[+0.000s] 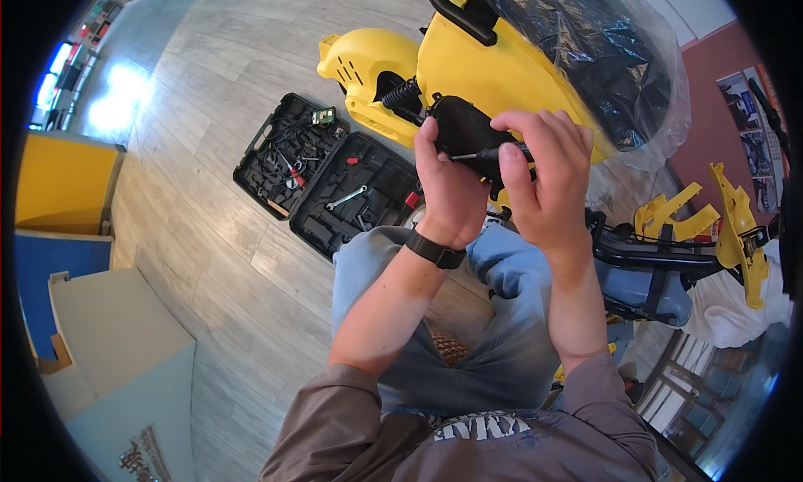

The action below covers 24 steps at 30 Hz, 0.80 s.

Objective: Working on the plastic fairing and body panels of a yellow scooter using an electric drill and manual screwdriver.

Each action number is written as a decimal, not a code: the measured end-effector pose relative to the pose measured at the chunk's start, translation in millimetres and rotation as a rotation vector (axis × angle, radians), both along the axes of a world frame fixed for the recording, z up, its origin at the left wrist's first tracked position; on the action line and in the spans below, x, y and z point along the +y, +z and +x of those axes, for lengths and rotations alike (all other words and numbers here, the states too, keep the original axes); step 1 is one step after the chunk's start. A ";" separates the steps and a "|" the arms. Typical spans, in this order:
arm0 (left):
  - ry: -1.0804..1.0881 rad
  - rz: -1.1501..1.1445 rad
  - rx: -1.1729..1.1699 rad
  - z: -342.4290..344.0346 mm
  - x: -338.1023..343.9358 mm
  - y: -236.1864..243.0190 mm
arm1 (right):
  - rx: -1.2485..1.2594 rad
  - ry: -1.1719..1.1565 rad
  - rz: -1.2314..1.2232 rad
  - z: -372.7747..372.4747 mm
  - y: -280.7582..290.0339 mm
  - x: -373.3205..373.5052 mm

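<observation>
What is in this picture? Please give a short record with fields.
left hand: grips a black part on the yellow scooter body
right hand: holds a screwdriver, tip toward the black part
wrist: black watch on the left one
floor: open black tool case with a wrench inside
top right: plastic wrap over the dark seat area
right side: loose yellow panels

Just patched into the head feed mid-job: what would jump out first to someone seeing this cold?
The big yellow plastic body shell at top centre, partly under a clear plastic sheet. Right in front of it, the left hand grips a black part while the right hand holds a small screwdriver to it. On the wooden floor to the left lies an open black tool case.
</observation>
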<state>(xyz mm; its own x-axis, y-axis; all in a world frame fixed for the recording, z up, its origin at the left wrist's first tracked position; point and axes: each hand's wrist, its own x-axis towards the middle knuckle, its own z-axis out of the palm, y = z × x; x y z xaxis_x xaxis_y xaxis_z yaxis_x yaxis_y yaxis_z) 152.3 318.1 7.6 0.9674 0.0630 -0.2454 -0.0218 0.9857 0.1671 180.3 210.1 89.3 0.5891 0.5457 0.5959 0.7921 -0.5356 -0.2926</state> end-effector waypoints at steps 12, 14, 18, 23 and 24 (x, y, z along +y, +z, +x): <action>-0.014 -0.010 0.042 1.8 -2.4 -1.8 | -0.094 -0.003 0.113 6.8 -12.1 3.5; -0.025 -0.019 0.062 1.2 -2.0 -3.1 | -0.068 0.000 0.082 3.2 -8.4 3.0; 0.002 0.004 0.009 2.3 -2.7 -0.7 | 0.103 -0.060 0.021 -1.7 -9.8 -2.4; -0.016 -0.012 0.041 2.4 -2.7 1.3 | -0.050 -0.024 0.095 5.6 -15.4 -0.9; -0.013 -0.010 0.042 1.7 -1.5 0.5 | -0.076 -0.012 0.096 5.7 -14.7 -0.5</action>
